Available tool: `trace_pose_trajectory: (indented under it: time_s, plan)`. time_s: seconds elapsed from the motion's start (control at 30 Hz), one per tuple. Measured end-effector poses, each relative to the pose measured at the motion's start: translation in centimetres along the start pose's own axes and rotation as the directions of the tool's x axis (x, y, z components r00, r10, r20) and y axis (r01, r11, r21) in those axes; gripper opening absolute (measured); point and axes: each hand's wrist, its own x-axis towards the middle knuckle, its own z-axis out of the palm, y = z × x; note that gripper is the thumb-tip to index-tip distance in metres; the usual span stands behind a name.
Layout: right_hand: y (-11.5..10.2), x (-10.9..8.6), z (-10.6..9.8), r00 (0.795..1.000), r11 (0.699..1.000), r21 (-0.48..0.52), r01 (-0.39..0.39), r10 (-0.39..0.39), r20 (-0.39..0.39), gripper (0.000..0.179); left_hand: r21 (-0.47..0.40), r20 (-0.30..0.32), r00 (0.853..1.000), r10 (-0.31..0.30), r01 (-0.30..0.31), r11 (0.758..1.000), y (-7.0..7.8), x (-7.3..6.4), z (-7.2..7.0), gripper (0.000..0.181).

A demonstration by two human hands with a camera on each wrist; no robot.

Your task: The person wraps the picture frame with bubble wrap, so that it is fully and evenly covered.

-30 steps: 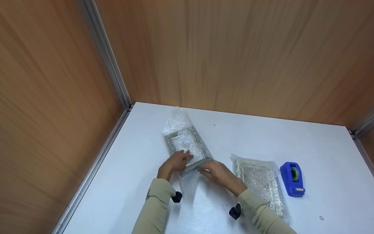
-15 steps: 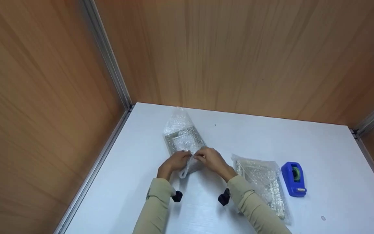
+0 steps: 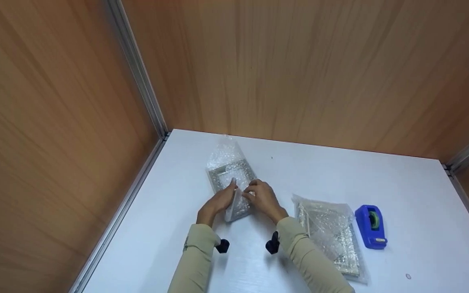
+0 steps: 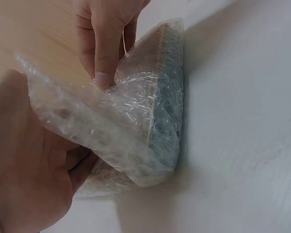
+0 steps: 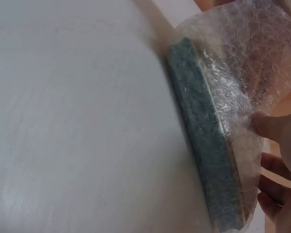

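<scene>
A picture frame in bubble wrap lies at a slant on the white table. In the head view my left hand rests at its near left side, thumb straight up. A raised flap of the wrap leans against that hand in the left wrist view, with the left fingers partly hidden beneath. On the right, my right hand pinches the wrap over the frame. The right wrist view shows its thumb on the plastic and its other fingers curled below. A greenish frame side shows through.
Right of the hands lies a second wrapped frame. Beyond it stands a blue tape dispenser with a green roll. A small clear scrap lies near the front right. Wooden panels close off the back and left.
My right hand has come up and left, folding the near end of the bubble wrap over the frame. My left thumb has straightened upward. The wrapped frame has stayed nearly in place.
</scene>
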Motion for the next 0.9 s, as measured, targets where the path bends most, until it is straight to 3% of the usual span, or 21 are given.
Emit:
trace_pose_trajectory:
  time_s: [0.1,0.23,0.4,0.53,0.67,0.77,0.9]
  plan:
    - [0.0,0.0,0.2,1.0,0.998,-0.064,0.011,-0.012,-0.011,0.013,-0.015,0.02,1.0,-0.009,0.009,1.0,0.1,-0.1,-0.1,0.092]
    - [0.0,0.0,0.5,0.999,0.99,-0.139,0.026,-0.03,-0.025,0.014,-0.01,0.075,0.997,0.032,-0.031,0.999,0.1,-0.2,-0.2,0.088]
    - [0.0,-0.1,0.8,0.998,0.98,-0.198,0.029,-0.038,-0.044,0.015,0.074,0.108,0.991,0.079,-0.088,0.993,-0.1,-0.3,-0.4,0.078]
    - [-0.1,-0.2,1.1,0.993,0.967,-0.245,0.067,-0.088,-0.075,0.014,0.117,0.1,0.992,0.079,-0.09,0.989,-0.3,-0.4,-0.6,0.067]
    - [0.0,-0.3,1.5,0.985,0.952,-0.292,0.094,-0.132,-0.111,0.012,0.159,0.081,0.993,0.081,-0.093,0.983,-0.3,-0.4,-0.4,0.069]
    - [0.1,-0.4,1.6,0.981,0.94,-0.322,0.108,-0.153,-0.117,0.013,0.222,0.064,0.99,0.129,-0.14,0.965,-0.1,-0.5,-0.2,0.07]
    - [0.3,-0.3,1.7,0.973,0.927,-0.345,0.145,-0.197,-0.122,0.014,0.243,0.059,0.977,0.206,-0.214,0.946,-0.1,-0.7,-0.1,0.062]
